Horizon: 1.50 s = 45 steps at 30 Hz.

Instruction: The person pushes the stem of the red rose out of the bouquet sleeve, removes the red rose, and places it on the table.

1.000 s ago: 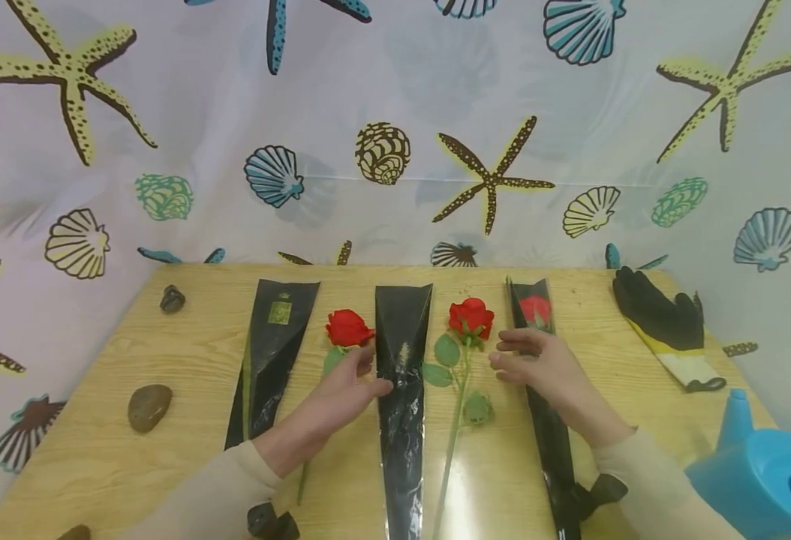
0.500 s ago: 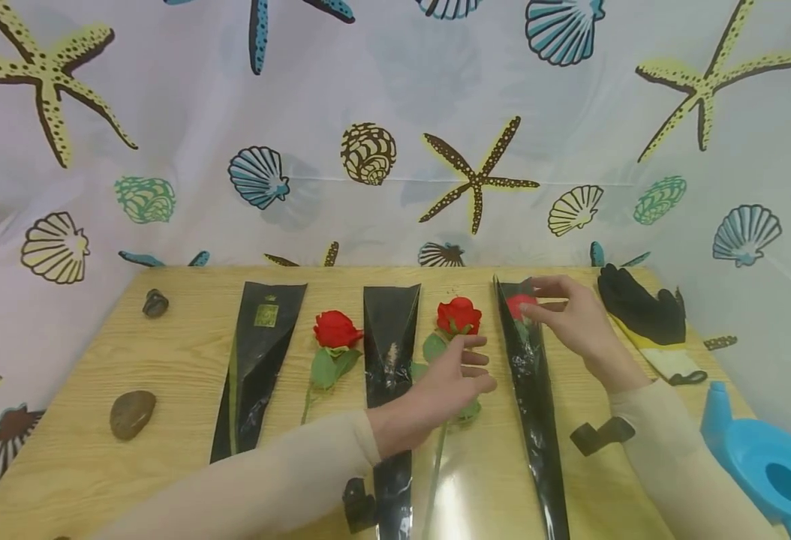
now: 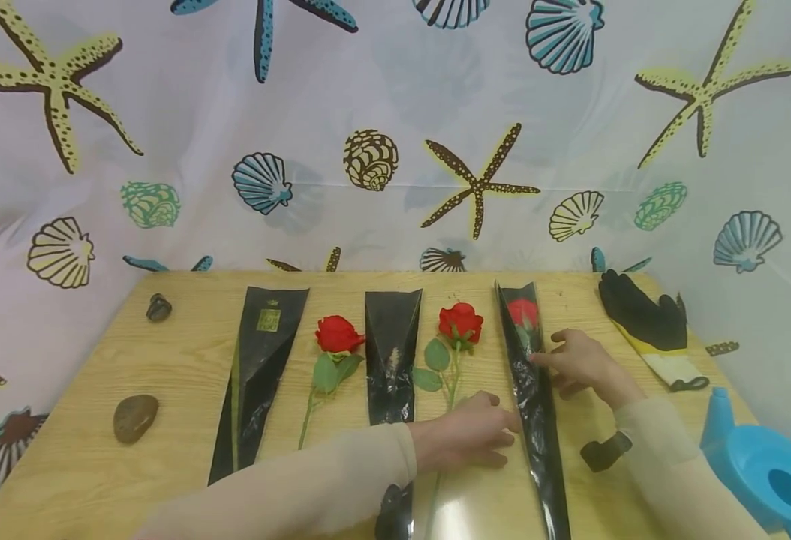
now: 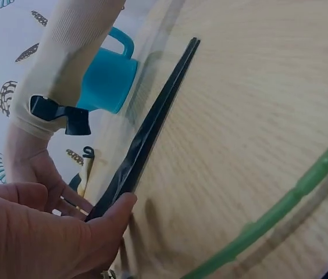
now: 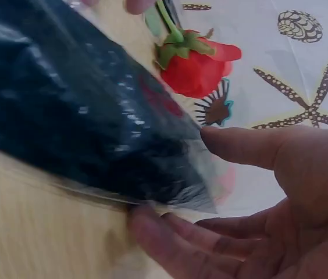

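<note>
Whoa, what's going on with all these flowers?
A person has both hands at a long black plastic sleeve with a red rose inside. The right hand touches it near the flower. The left hand is at its side, lower down; whether those fingers touch it is hard to tell. Two unwrapped red roses with green stems and two other black plastic sleeves lie on the pale wooden table.

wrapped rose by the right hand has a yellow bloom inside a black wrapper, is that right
The bloom is red, not yellow, as the head view shows. The rest holds: it lies inside a black wrapper by the right hand.
</note>
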### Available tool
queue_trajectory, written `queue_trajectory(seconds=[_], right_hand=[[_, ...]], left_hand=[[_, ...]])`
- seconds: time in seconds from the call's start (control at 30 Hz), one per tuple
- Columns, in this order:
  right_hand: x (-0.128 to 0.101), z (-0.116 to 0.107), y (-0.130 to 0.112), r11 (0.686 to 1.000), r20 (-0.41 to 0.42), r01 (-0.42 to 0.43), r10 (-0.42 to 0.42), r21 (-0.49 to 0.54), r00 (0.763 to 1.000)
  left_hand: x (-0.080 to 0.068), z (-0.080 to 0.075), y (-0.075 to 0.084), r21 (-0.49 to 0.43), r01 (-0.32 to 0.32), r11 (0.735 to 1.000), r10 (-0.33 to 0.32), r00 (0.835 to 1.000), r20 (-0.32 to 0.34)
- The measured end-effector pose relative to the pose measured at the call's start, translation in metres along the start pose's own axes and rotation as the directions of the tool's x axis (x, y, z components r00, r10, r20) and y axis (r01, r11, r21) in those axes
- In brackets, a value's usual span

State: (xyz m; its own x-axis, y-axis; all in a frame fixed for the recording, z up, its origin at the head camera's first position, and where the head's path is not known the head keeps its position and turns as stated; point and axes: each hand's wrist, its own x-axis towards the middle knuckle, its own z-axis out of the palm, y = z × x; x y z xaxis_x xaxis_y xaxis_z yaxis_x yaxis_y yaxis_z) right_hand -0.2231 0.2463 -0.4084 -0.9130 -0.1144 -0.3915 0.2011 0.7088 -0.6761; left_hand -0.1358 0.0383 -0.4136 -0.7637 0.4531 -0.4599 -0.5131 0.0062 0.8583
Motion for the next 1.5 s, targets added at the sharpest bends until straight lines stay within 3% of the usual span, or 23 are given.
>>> queue_trajectory(seconds=[0.17, 0.3, 0.43, 0.53, 0.6, 0.77, 0.83, 1.0, 1.07, 1.2, 1.33, 1.5], right_hand=[[0.003, 0.011, 0.008, 0.999, -0.04, 0.001, 0.001, 0.047, 0.999], [0.004, 0.021, 0.015, 0.984, 0.0, -0.036, 0.036, 0.177, 0.999], [0.003, 0.026, 0.019, 0.917, 0.072, -0.078, 0.054, 0.392, 0.996], [0.001, 0.024, 0.017, 0.864, 0.097, -0.079, 0.036, 0.497, 0.995], [-0.004, 0.022, 0.013, 0.839, 0.101, -0.076, 0.025, 0.538, 0.995], [-0.025, 0.01, -0.006, 0.795, 0.06, -0.001, -0.045, 0.607, 0.997], [-0.038, 0.002, -0.016, 0.728, 0.047, 0.056, -0.12, 0.683, 0.992], [-0.071, -0.017, -0.041, 0.446, -0.027, 0.185, -0.339, 0.876, 0.941], [-0.081, -0.02, -0.051, 0.367, -0.074, 0.232, -0.397, 0.901, 0.915], [-0.095, -0.016, -0.069, 0.288, -0.134, 0.287, -0.455, 0.914, 0.88], [-0.105, -0.006, -0.078, 0.24, -0.203, 0.336, -0.448, 0.911, 0.871], [-0.109, 0.005, -0.085, 0.264, -0.283, 0.416, -0.423, 0.87, 0.861]], left_hand=[[0.005, 0.003, -0.014, -0.038, 0.016, 0.999, -0.013, 0.997, 0.077], [0.002, 0.007, -0.021, -0.058, -0.004, 0.998, 0.01, 0.994, 0.112], [-0.006, 0.01, -0.025, -0.082, -0.045, 0.996, 0.05, 0.997, 0.061], [-0.01, 0.011, -0.026, -0.066, -0.092, 0.994, 0.093, 0.996, 0.011], [-0.012, 0.011, -0.027, 0.002, -0.134, 0.991, 0.134, 0.991, -0.013], [-0.023, 0.003, -0.025, 0.156, -0.225, 0.962, 0.227, 0.974, 0.008], [-0.032, -0.003, -0.023, 0.228, -0.262, 0.938, 0.266, 0.964, 0.015], [-0.066, -0.03, -0.015, 0.434, -0.349, 0.831, 0.379, 0.925, 0.019], [-0.078, -0.042, -0.011, 0.49, -0.391, 0.779, 0.425, 0.904, 0.047], [-0.097, -0.055, -0.003, 0.588, -0.466, 0.661, 0.513, 0.853, 0.099], [-0.11, -0.061, 0.006, 0.614, -0.501, 0.611, 0.565, 0.818, 0.105], [-0.109, -0.07, 0.019, 0.63, -0.544, 0.555, 0.639, 0.763, 0.096]])
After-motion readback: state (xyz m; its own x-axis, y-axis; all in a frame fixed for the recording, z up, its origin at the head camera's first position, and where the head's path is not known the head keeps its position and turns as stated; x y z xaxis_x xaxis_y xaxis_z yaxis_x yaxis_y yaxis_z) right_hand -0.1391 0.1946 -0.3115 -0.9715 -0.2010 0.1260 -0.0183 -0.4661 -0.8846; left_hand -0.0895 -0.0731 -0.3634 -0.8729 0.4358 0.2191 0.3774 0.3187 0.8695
